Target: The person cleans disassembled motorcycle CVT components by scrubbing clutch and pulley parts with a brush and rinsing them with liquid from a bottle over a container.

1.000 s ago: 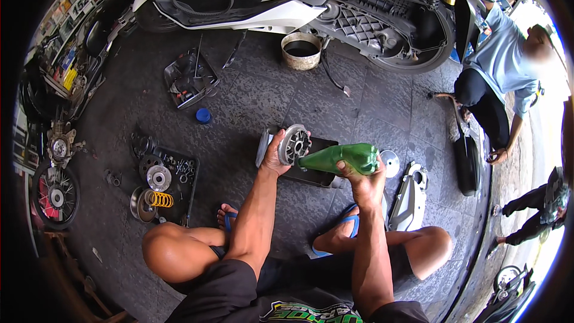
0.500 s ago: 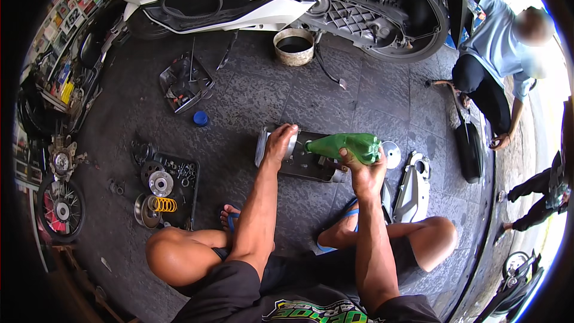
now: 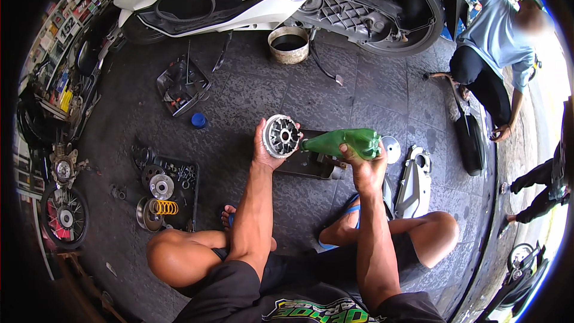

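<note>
In my left hand (image 3: 263, 154) is a round, silver variator housing (image 3: 282, 136), its finned, dark-slotted inside turned up toward me. My right hand (image 3: 367, 168) grips a green plastic bottle (image 3: 339, 143) around its base. The bottle lies nearly level, its neck pointing left at the variator's right edge; whether the two touch I cannot tell. Below both hands, a dark rectangular metal tray (image 3: 314, 167) rests on the floor, partly hidden by them. Right of the bottle's base lies a shiny round disc (image 3: 390, 150).
A white scooter (image 3: 239, 15) stands across the far side, an oil-filled tub (image 3: 289, 54) beneath it. At left, a parts tray (image 3: 190, 194) sits by a yellow spring (image 3: 165, 207). A blue cap (image 3: 198, 120), a silver engine cover (image 3: 414, 182) and a crouching person (image 3: 493, 54) are around.
My left hand has turned over, bringing the variator's finned inside face into view. The bottle in my right hand has barely shifted. The crouching person's head has moved slightly.
</note>
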Demonstrator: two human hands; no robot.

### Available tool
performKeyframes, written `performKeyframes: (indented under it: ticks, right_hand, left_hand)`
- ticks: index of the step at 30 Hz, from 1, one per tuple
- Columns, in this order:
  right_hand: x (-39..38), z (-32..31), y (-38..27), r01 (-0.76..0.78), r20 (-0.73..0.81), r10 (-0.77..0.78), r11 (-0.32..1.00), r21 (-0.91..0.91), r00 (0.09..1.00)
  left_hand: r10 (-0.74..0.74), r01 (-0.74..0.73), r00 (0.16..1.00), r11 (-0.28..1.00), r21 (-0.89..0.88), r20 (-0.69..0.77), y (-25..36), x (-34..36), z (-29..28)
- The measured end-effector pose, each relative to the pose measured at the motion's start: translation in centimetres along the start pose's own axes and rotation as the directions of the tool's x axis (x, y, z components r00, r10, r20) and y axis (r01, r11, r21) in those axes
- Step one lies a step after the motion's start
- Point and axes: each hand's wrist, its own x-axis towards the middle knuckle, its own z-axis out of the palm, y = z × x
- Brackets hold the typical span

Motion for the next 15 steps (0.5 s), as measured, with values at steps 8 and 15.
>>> performKeyframes:
  ticks: [8,15]
  right_hand:
    - [-0.2,0.6,-0.1,0.021,-0.077,-0.012,0.994,0.11,0.997]
    - [-0.2,0.0,0.1,-0.035,-0.008,0.035,0.999,-0.023,0.999]
  left_hand:
    - [-0.023,0.027,0.998,0.997,0.076,-0.056,0.0,-0.1,-0.2]
    - [0.006,-0.008,1.0,0.995,0.099,0.014,-0.3,0.2,0.5]
